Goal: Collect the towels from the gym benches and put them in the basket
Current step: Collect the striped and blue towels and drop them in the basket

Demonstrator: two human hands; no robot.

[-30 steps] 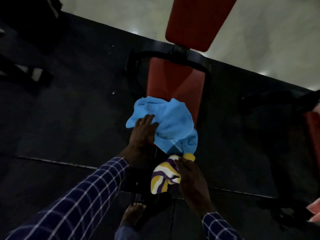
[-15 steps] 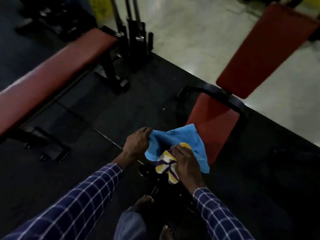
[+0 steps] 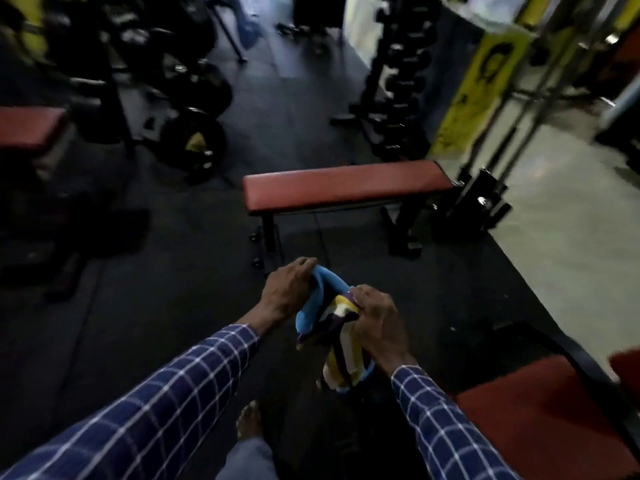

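Two towels in hand: left grip (image 3: 287, 289) pinches the blue towel (image 3: 306, 317), right grip (image 3: 379, 323) clutches the striped towel (image 3: 341, 362), both just before the red desk (image 3: 346, 185). Basket out of view; drop-off not yet done.

The blue towel (image 3: 313, 306) has been lifted off the red seat (image 3: 536, 420). It is now bunched against the striped towel (image 3: 341, 344), gripped by the left hand (image 3: 289, 289), left of the seat.

Dim, blurred, brighter at right
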